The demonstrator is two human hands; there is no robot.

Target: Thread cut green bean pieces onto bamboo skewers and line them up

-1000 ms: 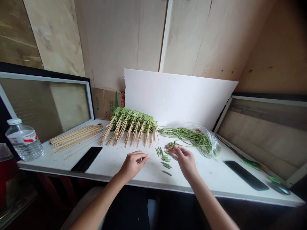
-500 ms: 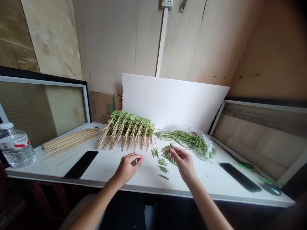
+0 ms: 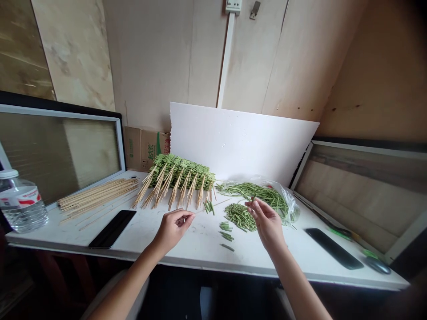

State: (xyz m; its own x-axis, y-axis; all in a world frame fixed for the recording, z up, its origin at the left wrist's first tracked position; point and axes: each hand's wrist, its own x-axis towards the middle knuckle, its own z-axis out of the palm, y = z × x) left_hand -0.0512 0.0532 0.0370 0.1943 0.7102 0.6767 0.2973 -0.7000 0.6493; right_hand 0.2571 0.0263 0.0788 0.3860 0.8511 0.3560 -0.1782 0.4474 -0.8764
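My left hand [image 3: 172, 227] pinches the near end of a thin bamboo skewer [image 3: 213, 205] that carries a few green bean pieces [image 3: 209, 206] at its middle. To the right, my right hand [image 3: 265, 219] is lifted a little above the white table [image 3: 200, 240], its fingertips pinched on one short green bean piece [image 3: 254, 198]. A heap of cut bean pieces [image 3: 239, 216] lies just left of that hand, with a few loose pieces [image 3: 226, 226] nearer me. Behind lies a stack of finished bean skewers [image 3: 178, 177].
Bare skewers [image 3: 96, 195] lie at the left beside a black phone [image 3: 112, 228] and a water bottle [image 3: 20, 205]. A plastic bag of long beans [image 3: 267, 194] sits at the right, then a second phone [image 3: 333, 248]. A white board [image 3: 240, 142] leans on the wall.
My left hand drew the skewer to the left, so its bean pieces moved left too. My right hand let go of the skewer tip, shifted right and now pinches a single bean piece.
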